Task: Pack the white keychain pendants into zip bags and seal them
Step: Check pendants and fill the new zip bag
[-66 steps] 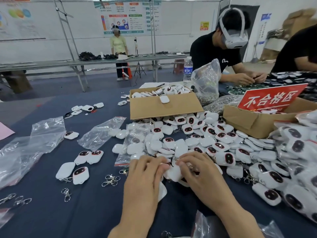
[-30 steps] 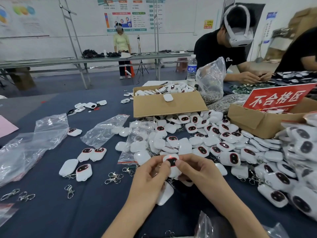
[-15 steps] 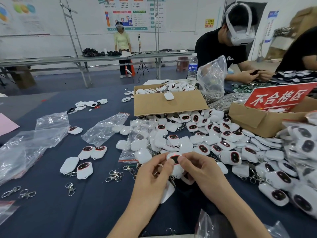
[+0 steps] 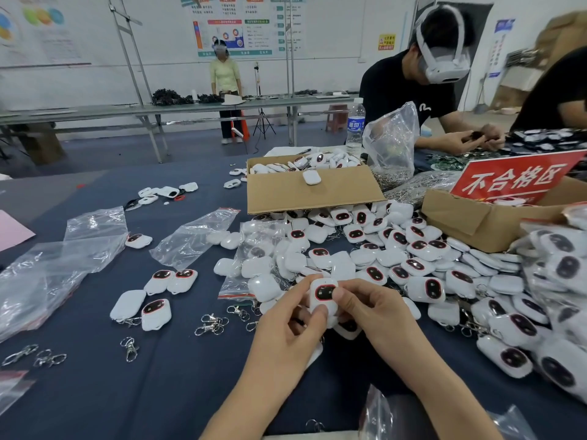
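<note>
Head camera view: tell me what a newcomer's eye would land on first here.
First, the two hands at centre, left hand and right hand, pinching one white pendant with its dark, red-rimmed face up. Next, the big heap of pendants spreading across the dark blue table to the right. Then the red sign standing in the cardboard box at far right.

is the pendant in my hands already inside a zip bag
No, the pendant sits bare between the left hand and right hand, no plastic around it.
</note>
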Available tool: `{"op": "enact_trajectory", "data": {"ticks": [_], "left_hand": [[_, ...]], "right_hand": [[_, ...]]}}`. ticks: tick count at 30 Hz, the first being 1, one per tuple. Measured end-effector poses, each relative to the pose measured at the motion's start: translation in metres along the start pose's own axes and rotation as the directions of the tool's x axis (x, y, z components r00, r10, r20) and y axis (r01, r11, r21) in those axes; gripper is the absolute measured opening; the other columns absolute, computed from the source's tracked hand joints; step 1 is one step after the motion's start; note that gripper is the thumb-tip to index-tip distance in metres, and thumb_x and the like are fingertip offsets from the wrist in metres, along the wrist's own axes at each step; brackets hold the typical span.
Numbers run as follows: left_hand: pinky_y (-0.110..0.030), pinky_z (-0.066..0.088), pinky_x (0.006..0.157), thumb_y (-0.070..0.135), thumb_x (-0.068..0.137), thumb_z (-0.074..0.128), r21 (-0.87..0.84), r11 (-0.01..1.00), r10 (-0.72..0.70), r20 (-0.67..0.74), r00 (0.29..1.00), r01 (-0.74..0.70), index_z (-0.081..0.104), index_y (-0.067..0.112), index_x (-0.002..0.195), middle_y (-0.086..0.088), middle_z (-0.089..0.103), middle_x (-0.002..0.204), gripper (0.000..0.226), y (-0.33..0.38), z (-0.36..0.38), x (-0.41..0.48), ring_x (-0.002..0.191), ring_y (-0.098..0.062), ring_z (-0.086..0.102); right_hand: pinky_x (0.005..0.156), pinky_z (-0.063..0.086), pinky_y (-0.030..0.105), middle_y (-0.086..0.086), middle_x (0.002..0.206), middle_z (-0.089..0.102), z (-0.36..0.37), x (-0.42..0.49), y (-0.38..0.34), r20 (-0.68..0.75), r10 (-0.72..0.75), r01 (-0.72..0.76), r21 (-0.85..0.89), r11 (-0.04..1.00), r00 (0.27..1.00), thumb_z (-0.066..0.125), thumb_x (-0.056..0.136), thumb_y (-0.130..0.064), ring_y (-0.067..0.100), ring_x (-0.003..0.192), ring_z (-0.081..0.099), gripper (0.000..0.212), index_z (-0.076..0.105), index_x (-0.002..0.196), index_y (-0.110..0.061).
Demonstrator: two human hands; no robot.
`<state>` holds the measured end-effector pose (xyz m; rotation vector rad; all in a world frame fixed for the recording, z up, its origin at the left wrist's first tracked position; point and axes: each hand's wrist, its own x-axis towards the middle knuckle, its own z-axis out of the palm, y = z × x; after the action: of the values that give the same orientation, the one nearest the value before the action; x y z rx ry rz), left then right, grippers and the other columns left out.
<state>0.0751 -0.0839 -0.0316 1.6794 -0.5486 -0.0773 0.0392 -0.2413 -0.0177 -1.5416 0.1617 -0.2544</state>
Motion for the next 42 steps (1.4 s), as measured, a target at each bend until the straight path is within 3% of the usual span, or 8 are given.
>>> {"op": "enact_trajectory", "data": {"ticks": [7,16,21,24,29,36,40,42], "left_hand": [[-0.037,0.052,0.076,0.021,0.096,0.064,0.021,1.0,0.001,-0.001,1.0,-0.001,0.065,0.05,0.118,-0.009,0.069,0.096,0.037,-0.006,-0.0003,0.0019,0.075,-0.013,0.055],[-0.024,0.047,0.07,0.012,0.098,0.061,0.037,0.999,0.013,0.022,1.0,-0.013,0.068,0.036,0.122,-0.01,0.068,0.094,0.034,-0.0027,-0.0007,0.0016,0.072,-0.008,0.05],[-0.014,0.048,0.063,0.025,0.097,0.065,0.028,0.999,0.021,-0.131,0.991,-0.017,0.067,0.044,0.106,0.003,0.07,0.087,0.022,-0.0015,0.0051,-0.0009,0.072,-0.011,0.062],[-0.008,0.044,0.07,0.032,0.099,0.062,0.279,0.952,0.181,-0.169,0.969,-0.129,0.062,0.052,0.106,0.018,0.061,0.101,0.022,0.0005,0.0039,-0.0034,0.087,-0.001,0.061],[-0.01,0.044,0.075,0.02,0.098,0.065,0.434,0.876,0.302,-0.147,0.942,-0.213,0.063,0.045,0.105,0.023,0.056,0.107,0.026,-0.0021,0.0061,-0.0026,0.096,0.001,0.06],[-0.004,0.042,0.071,0.02,0.095,0.069,0.295,0.937,0.245,-0.17,0.955,-0.188,0.061,0.045,0.099,0.022,0.055,0.106,0.027,0.0002,0.0055,-0.0035,0.091,-0.001,0.06],[-0.024,0.054,0.072,0.046,0.094,0.065,0.039,0.999,0.013,-0.076,0.997,-0.01,0.052,0.056,0.116,0.01,0.062,0.098,0.027,-0.0005,0.0069,-0.0066,0.085,-0.006,0.062],[-0.022,0.053,0.068,0.052,0.093,0.059,-0.026,0.999,-0.034,-0.033,0.999,0.033,0.052,0.059,0.119,0.006,0.066,0.09,0.028,0.0011,0.0069,-0.0076,0.076,-0.005,0.06]], "right_hand": [[0.059,0.051,0.014,0.012,0.078,0.075,-0.0019,0.0004,0.0016,0.027,-0.001,0.001,-0.004,1.0,1.0,0.068,0.093,-0.014,0.006,0.065,0.065,0.009,0.077,0.095,-0.01],[0.058,0.051,0.013,0.007,0.075,0.072,-0.0023,0.0005,0.0023,0.025,0.002,-0.002,0.005,1.0,1.0,0.068,0.092,-0.016,0.005,0.063,0.064,0.012,0.075,0.097,-0.006],[0.066,0.054,0.017,0.002,0.082,0.076,-0.0011,0.0,0.0011,0.047,-0.019,0.019,-0.01,1.0,0.999,0.07,0.092,-0.017,0.012,0.073,0.068,0.01,0.074,0.1,-0.019],[0.075,0.058,0.026,0.0,0.099,0.076,-0.0001,-0.0021,0.0004,0.099,-0.085,0.082,0.038,0.996,0.991,0.075,0.086,-0.022,0.017,0.08,0.07,0.023,0.073,0.106,-0.034],[0.085,0.057,0.025,0.004,0.107,0.077,-0.0035,-0.0033,0.0023,0.125,-0.142,0.134,0.069,0.989,0.982,0.074,0.081,-0.022,0.022,0.098,0.073,0.017,0.076,0.097,-0.017],[0.093,0.057,0.028,-0.004,0.123,0.073,-0.0043,-0.0017,0.006,0.129,-0.095,0.079,0.124,0.989,0.987,0.075,0.079,-0.022,0.015,0.112,0.07,0.015,0.075,0.093,-0.018],[0.092,0.054,0.03,0.0,0.131,0.068,-0.0031,-0.0021,0.0047,0.237,-0.107,0.032,0.3,0.953,0.966,0.074,0.087,-0.016,0.02,0.117,0.067,0.031,0.07,0.117,-0.023],[0.094,0.05,0.032,0.0,0.132,0.067,-0.0029,-0.0016,0.0054,0.266,-0.112,0.03,0.293,0.956,0.957,0.071,0.089,-0.012,0.022,0.116,0.064,0.038,0.067,0.124,-0.028]]}}
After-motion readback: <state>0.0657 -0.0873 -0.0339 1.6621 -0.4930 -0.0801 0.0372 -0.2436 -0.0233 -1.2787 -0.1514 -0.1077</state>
